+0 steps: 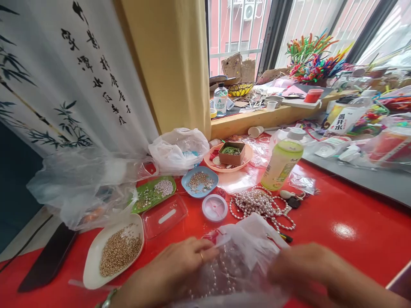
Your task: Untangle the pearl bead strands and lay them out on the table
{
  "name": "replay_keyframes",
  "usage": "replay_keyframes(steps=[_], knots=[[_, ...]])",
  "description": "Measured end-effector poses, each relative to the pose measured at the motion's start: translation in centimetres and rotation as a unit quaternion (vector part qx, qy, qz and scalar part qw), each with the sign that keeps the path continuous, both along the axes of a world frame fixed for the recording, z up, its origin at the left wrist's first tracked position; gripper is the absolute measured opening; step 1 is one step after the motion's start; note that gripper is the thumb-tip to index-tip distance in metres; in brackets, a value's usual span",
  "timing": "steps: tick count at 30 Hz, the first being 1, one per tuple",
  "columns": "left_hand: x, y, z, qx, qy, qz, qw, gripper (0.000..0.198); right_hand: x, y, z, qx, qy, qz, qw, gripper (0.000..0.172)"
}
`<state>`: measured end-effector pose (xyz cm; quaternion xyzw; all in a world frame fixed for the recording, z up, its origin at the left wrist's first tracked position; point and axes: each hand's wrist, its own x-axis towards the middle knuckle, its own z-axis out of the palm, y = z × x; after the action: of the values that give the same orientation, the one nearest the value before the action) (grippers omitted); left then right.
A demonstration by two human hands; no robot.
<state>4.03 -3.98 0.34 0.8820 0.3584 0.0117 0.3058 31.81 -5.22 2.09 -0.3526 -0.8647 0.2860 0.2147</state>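
A thin translucent plastic bag (pixel 253 239) lies at the table's near edge, with strings of pearly beads (pixel 214 273) showing through it. My left hand (pixel 183 263) is closed on the bag's left rim, thumb and fingers together. On the opposite side, my right hand (pixel 305 267) is blurred by motion; its fingers look curled at the bag's right edge. Just beyond the bag, a heap of pinkish pearl bead strands (pixel 257 203) rests on the red table. A small round lilac container (pixel 215 208) stands left of that heap.
To the left are a cream dish of gold beads (pixel 138 224), a clear red-looking tray (pixel 165 216), a green bead tray (pixel 170 183) and a blue bead dish (pixel 185 182). A yellow-green drink bottle (pixel 282 160) stands behind the strands. Crumpled plastic bags (pixel 80 184) lie far left.
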Motion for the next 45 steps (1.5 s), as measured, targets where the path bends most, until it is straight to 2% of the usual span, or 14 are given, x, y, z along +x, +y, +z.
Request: replay_keyframes(steps=[2,4,6,9,11,14,19,25,28,31,34,39,42,45], knots=[[0.1,-0.4,-0.1,0.02,0.019,-0.007,1.0,0.065,1.1,2.0,-0.6,0.045,-0.014,-0.144,0.989,0.026],[0.2,-0.6,-0.3,0.058,0.033,0.0,0.998,0.066,1.8,4.2,-2.1,0.094,-0.085,-0.227,0.966,0.042],[0.3,-0.8,-0.9,0.121,0.029,0.013,0.992,0.07,1.8,5.9,-4.2,0.109,-0.142,-0.222,0.959,0.057],[1.2,-1.0,-2.1,0.226,0.007,-0.006,0.974,0.079,1.1,7.6,-6.5,0.107,-0.187,-0.197,0.956,0.056],[2.0,-1.1,-3.0,0.283,0.009,-0.054,0.958,0.069,0.5,8.4,-7.0,0.104,-0.192,-0.198,0.956,0.055],[3.2,-1.3,-4.2,0.341,0.032,-0.094,0.935,0.04,0.1,9.6,-6.7,0.094,-0.181,-0.194,0.959,0.049],[3.9,-1.5,-5.8,0.407,-0.008,-0.066,0.911,0.024,-0.1,11.5,-4.8,0.055,-0.127,-0.179,0.974,0.027],[3.8,-1.5,-6.6,0.429,-0.017,-0.053,0.901,0.019,-1.9,13.2,-0.4,0.022,-0.009,-0.168,0.986,0.036],[3.9,-1.5,-6.9,0.453,-0.033,-0.043,0.89,0.019,-3.6,14.4,0.9,0.016,0.029,-0.159,0.987,0.039],[4.0,-1.5,-7.2,0.46,-0.046,-0.045,0.886,0.021,-5.4,15.3,0.7,0.004,0.032,-0.131,0.991,0.044],[4.2,-1.5,-7.4,0.464,-0.063,-0.032,0.883,0.02,-6.6,15.8,-0.7,-0.01,0.005,-0.087,0.996,0.047],[3.9,-1.6,-7.2,0.457,-0.059,-0.027,0.887,0.019,-6.4,16.1,-2.2,-0.04,-0.045,-0.033,0.998,0.044],[3.6,-1.4,-6.6,0.426,-0.039,-0.07,0.901,0.024,-5.8,16.4,-2.0,-0.046,-0.055,-0.029,0.997,0.03],[3.3,-0.9,-5.7,0.412,-0.06,-0.081,0.905,0.023,-5.6,16.6,-1.5,-0.034,-0.052,-0.05,0.997,0.016]])
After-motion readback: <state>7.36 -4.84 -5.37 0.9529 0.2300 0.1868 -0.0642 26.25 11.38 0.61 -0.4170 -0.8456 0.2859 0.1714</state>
